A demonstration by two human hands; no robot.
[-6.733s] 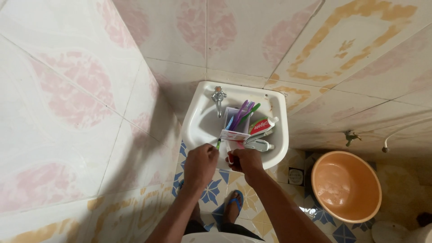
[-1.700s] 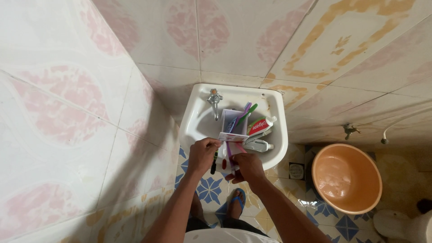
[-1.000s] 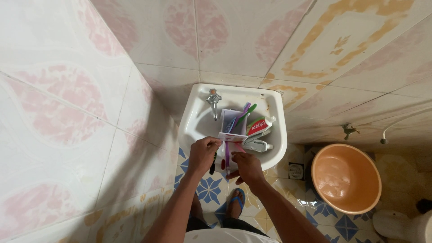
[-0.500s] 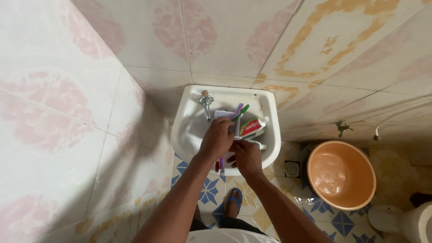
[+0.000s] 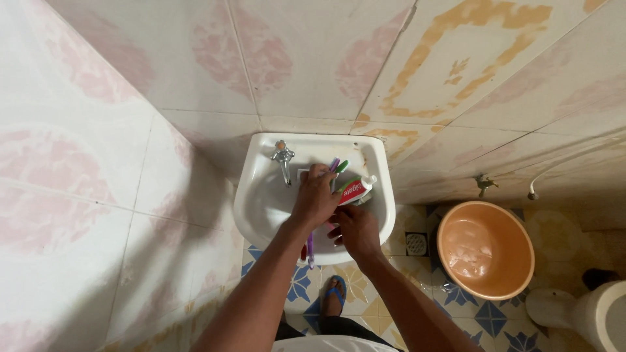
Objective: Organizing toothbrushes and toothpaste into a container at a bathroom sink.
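Note:
My left hand [image 5: 317, 195] reaches over the white corner sink [image 5: 255, 202], closed around toothbrushes. A purple handle [image 5: 310, 250] and a red one stick out under its wrist. Its fingertips are at a white holder with purple and green toothbrush heads [image 5: 338, 165] beside the metal tap [image 5: 283, 157]. A red, green and white toothpaste tube [image 5: 354, 190] lies in the sink to the right of that hand. My right hand [image 5: 357, 232] sits at the sink's front rim just below the tube, fingers curled; what it holds is hidden.
An orange plastic basin [image 5: 486, 251] stands on the patterned floor at right, with a white toilet [image 5: 582, 315] beyond it. A wall tap [image 5: 484, 184] and a white hose [image 5: 562, 171] sit low on the right wall. My foot in a blue sandal [image 5: 334, 293] is under the sink.
My left hand went from the sink's front rim forward to the holder, carrying toothbrushes. My right hand stayed near the front rim. The view shifted so the sink sits further left.

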